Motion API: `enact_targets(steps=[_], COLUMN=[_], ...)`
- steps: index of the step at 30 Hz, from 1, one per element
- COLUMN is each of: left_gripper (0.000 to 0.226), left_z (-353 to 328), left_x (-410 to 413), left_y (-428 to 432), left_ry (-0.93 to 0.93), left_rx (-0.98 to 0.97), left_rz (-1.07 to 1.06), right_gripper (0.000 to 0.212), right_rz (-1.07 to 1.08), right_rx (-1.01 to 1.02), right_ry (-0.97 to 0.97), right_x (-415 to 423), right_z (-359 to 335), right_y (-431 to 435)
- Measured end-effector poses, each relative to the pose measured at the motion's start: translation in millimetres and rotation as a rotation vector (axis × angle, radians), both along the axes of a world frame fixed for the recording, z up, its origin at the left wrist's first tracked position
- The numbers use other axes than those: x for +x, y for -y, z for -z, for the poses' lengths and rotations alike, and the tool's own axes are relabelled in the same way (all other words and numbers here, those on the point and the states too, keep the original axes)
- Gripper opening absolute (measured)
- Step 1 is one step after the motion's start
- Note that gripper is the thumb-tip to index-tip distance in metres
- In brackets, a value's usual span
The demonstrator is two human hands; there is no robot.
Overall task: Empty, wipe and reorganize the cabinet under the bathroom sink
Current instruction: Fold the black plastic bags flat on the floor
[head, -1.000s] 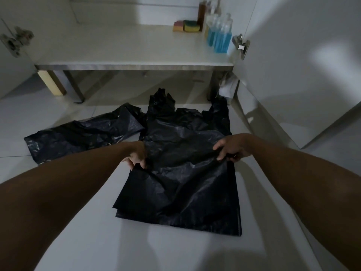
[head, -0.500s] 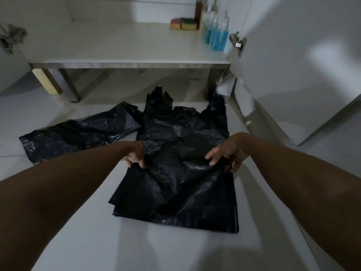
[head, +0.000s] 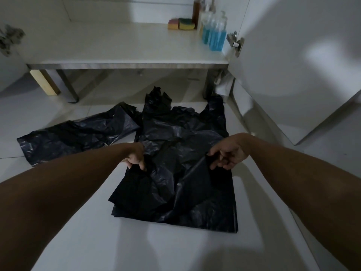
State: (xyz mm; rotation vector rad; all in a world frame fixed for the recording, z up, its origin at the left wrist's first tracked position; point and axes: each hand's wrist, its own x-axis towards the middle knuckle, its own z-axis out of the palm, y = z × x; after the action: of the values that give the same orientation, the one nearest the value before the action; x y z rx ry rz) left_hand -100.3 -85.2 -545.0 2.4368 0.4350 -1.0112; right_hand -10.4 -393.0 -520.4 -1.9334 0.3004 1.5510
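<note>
Dim view looking down at a pale tiled floor (head: pixel 88 241) in front of the open cabinet, with both your bare forearms reaching forward. A flattened black plastic bag (head: pixel 175 200) lies on the floor between your hands, its handles pointing toward the cabinet and its straight bottom edge nearest you. Your left hand (head: pixel 135 159) pinches the bag's left edge, fingers curled down onto the plastic. Your right hand (head: pixel 229 153) is at the bag's right edge, its fingers (head: pixel 214 165) loosely curled and appearing to pinch a raised fold that peaks up off the floor. A second black bag (head: pixel 78 137) lies crumpled on the floor to the left, touching the first near its handles. Beyond, the cabinet shelf (head: pixel 117 45) holds two sponges (head: pixel 181 24) and some blue bottles (head: pixel 214 38) in its back right corner; the rest of the shelf looks bare, so emptying and wiping seem done. The cabinet door (head: pixel 302 65) stands open on the right. The step in hand looks like folding this bag for storage. To do it well, lift both edges evenly, keep the plastic taut between your hands so no air is trapped, bring the handle end down to meet the bottom edge, then press the crease flat with an open palm. The thin plastic will likely slide on the tile, so move slowly.
</note>
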Motion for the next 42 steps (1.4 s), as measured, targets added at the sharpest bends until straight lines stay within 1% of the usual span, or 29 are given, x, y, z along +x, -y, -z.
enact_targets(steps=[1,2,4,5,6,7,9,10,12,14,15,16,18,19,20,22,23,25,27,29,33,34,36,38,40,42], left_gripper=[0.066,0.069,0.072,0.074,0.076,0.079,0.082,0.083,0.08,0.075,0.072,0.07,0.071,0.077,0.085,0.106,0.114,0.123,0.124,0.123,0.122,0.12,0.111,0.104,0.104,0.106], left_z=[0,-2,-4,-5,-5,-4,-4,-4,-10,-13,-14,-14,-10,-6,-3,7,12,25,30,33,31,28,27,32,44,60], left_x=[0,1,0,0,-1,-1,0,0,0,5,8,11,16,17,16,11,9,8,7,8,13,17,24,28,28,27], left_y=[0,0,1,1,1,2,6,9,16,22,25,28,37,44,52,68,73,78,82,86,90,92,98,110,128,143], left_ry=[-0.011,-0.032,-0.084,-0.092,-0.091,-0.094,-0.107,-0.108,-0.1,-0.001,0.086,0.185,0.359,0.389,0.376,0.275,0.216,0.147,0.16,0.202,0.217,0.255,0.407,0.534,0.553,0.538], left_rx=[0.004,0.014,0.049,0.071,0.102,0.131,0.193,0.221,0.279,0.387,0.448,0.476,0.408,0.348,0.299,0.24,0.208,0.169,0.185,0.217,0.233,0.244,0.284,0.29,0.251,0.23], left_rz=[0.003,0.012,0.037,0.051,0.07,0.093,0.166,0.205,0.293,0.427,0.486,0.507,0.51,0.53,0.575,0.652,0.657,0.653,0.665,0.674,0.611,0.593,0.588,0.566,0.489,0.413], right_gripper=[0.03,0.032,0.028,0.03,0.034,0.038,0.038,0.035,0.024,0.027,0.028,0.023,0.008,0.006,0.008,0.014,0.017,0.02,0.017,0.018,0.019,0.019,0.023,0.039,0.051,0.048], right_rz=[-0.042,-0.128,-0.362,-0.451,-0.484,-0.459,-0.301,-0.241,-0.208,-0.214,-0.198,-0.171,-0.104,-0.074,-0.047,-0.007,-0.007,-0.014,0.041,0.101,0.121,0.147,0.191,0.178,0.203,0.249], right_rx=[-0.035,-0.095,-0.25,-0.317,-0.349,-0.349,-0.306,-0.293,-0.31,-0.313,-0.292,-0.27,-0.238,-0.222,-0.213,-0.191,-0.178,-0.156,-0.133,-0.123,-0.131,-0.122,-0.09,-0.095,-0.109,-0.083], right_ry=[-0.03,-0.034,0.017,0.061,0.109,0.156,0.234,0.256,0.303,0.384,0.427,0.471,0.539,0.566,0.588,0.633,0.663,0.719,0.761,0.782,0.771,0.785,0.834,0.943,0.994,0.98], right_x=[1,0,-3,-5,-5,-4,2,3,5,6,7,9,11,12,14,14,15,18,21,23,26,29,32,38,43,47], right_z=[1,1,1,0,-1,0,0,-1,0,3,5,6,7,7,9,11,12,16,19,22,27,29,31,34,41,50], right_y=[0,-1,0,1,2,4,6,6,4,3,3,4,3,4,5,6,7,9,13,16,17,18,17,16,17,15])
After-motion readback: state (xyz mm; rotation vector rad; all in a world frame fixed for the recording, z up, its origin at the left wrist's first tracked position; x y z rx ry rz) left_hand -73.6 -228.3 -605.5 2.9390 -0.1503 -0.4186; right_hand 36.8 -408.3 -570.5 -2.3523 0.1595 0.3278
